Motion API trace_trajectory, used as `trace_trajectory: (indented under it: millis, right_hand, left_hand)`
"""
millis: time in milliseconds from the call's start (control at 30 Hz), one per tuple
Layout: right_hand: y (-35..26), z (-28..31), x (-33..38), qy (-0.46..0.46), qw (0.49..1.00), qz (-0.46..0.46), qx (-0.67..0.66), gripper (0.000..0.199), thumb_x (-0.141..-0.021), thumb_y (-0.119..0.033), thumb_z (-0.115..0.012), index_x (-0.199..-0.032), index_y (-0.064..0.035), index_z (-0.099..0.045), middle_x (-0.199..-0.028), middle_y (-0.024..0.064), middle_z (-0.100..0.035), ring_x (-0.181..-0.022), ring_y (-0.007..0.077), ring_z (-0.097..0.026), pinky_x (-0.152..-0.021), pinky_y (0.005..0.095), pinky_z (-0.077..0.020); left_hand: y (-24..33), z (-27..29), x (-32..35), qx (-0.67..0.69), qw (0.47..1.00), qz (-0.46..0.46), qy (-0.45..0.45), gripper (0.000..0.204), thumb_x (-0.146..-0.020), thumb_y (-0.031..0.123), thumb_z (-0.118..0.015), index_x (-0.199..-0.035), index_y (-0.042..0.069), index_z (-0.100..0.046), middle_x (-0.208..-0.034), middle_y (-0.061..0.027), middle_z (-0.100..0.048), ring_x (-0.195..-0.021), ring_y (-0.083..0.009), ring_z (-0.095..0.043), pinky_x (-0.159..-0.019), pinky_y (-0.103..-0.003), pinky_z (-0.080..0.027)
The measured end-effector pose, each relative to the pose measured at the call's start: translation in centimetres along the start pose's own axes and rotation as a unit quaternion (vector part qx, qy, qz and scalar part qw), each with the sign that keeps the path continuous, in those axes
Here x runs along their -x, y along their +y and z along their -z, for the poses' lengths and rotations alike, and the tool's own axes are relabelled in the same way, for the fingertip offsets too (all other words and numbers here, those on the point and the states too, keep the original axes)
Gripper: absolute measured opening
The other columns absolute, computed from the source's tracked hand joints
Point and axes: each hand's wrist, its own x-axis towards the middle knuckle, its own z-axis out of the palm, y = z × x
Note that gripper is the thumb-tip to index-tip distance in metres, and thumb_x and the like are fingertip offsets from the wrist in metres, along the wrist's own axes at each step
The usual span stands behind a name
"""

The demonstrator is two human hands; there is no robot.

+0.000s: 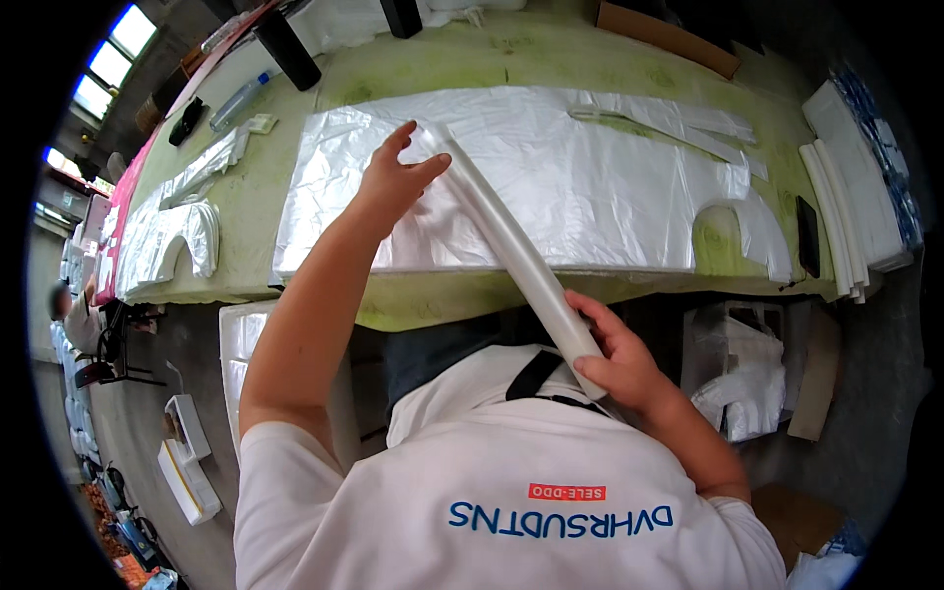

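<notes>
Translucent roll (519, 254): right fingers (598, 312) grip it, left fingers (400, 138) spread (shirt (442, 452) bears blue lettering (563, 522)).

Bright multi-pane windows (110, 64) glow at ten o'clock; grey floor (221, 393) lies toward eight; a green-mottled worktable (511, 67) spans ten to two.

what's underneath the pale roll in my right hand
Beneath the roll, at its upper part, plastic sheeting lies on the green table. What the roll directly covers can't be seen.

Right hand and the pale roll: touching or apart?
Touching. The head view shows the right hand closed round the pale roll near its lower end.
</notes>
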Motion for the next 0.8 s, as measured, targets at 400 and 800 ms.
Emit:
trace_trajectory:
  millis: [400, 800]
  right_hand:
    - [-1.6, 1.2, 1.0, -0.006, 0.999, -0.023, 0.037, 0.075, -0.083, -0.003, -0.063, -0.154, -0.0131, -0.042, -0.133, 0.0084, -0.057, -0.117, 0.0175, -0.056, -0.102, 0.0309, -0.0443]
    - [-3.2, 1.3, 1.0, 0.016, 0.982, -0.083, 0.166, 0.094, -0.079, -0.015, -0.069, -0.161, -0.0114, -0.024, -0.106, 0.0185, -0.066, -0.095, 0.0253, -0.065, -0.092, 0.0358, -0.0502]
  left_hand:
    - [1.1, 2.5, -8.6, -0.193, 0.946, 0.101, -0.240, 0.053, -0.085, 0.046, -0.080, -0.113, 0.003, -0.069, -0.101, -0.0067, -0.065, -0.095, -0.0181, -0.058, -0.083, -0.033, -0.048]
    - [-0.9, 1.2, -9.6, -0.116, 0.984, 0.086, -0.103, 0.032, -0.093, 0.030, -0.058, -0.112, 0.008, -0.070, -0.092, -0.0070, -0.065, -0.080, -0.0202, -0.059, -0.075, -0.037, -0.049]
